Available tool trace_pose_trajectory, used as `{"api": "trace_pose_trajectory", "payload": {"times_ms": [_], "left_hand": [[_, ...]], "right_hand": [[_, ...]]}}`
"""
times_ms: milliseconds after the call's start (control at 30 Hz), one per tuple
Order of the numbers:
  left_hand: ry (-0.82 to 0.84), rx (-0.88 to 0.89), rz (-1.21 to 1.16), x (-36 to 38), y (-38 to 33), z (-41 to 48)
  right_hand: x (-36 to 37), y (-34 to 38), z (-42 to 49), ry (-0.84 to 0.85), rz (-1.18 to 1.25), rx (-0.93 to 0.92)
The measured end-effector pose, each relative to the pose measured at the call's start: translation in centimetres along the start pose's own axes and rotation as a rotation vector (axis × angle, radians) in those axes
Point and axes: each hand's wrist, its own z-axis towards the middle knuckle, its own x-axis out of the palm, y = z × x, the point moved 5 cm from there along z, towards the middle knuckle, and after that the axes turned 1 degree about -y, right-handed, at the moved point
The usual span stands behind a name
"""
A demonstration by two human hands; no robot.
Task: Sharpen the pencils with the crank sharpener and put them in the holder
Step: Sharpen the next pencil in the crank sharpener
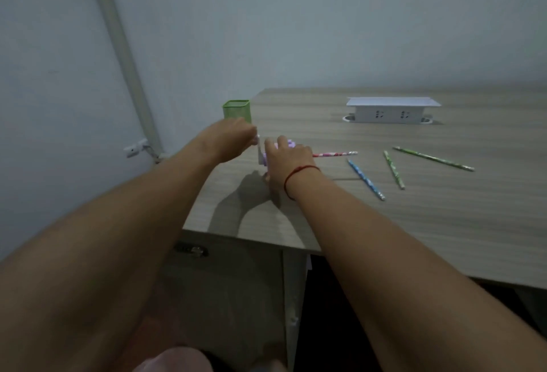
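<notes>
We see a lilac sharpener [285,144] with a white crank [258,149], a green holder [236,111] and a table [414,223] in grey-brown wood grain. The pencils are patterned: a pink pencil [336,154] flecked white, a blue pencil [366,179], a green pencil [393,169] and a second green pencil [433,159]. A red thread [299,172] rings one wrist; the socket box [390,113] is white

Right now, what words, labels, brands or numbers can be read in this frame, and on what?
None can be read.
Socket box: dark marks on its front, too blurred to read.
Pencils: printed patterns, too small to tell any lettering.
Green holder: no print visible.
</notes>
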Motion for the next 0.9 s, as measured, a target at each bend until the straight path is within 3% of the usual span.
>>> {"api": "trace_pose_trajectory", "payload": {"times_ms": [233,633,900], "left_hand": [[-0.041,-0.063,-0.105,-0.2,-1.1,-2.9],[0.092,-0.137,-0.14,3.8,-3.6,-5.6],[0.181,-0.158,-0.214,6.4,-2.3,-4.5]], "right_hand": [[0.3,0.0,0.2,0.09,0.027,0.004],[0.3,-0.2,0.3,0.137,0.047,0.002],[0.5,0.0,0.3,0.01,0.019,-0.076]]}}
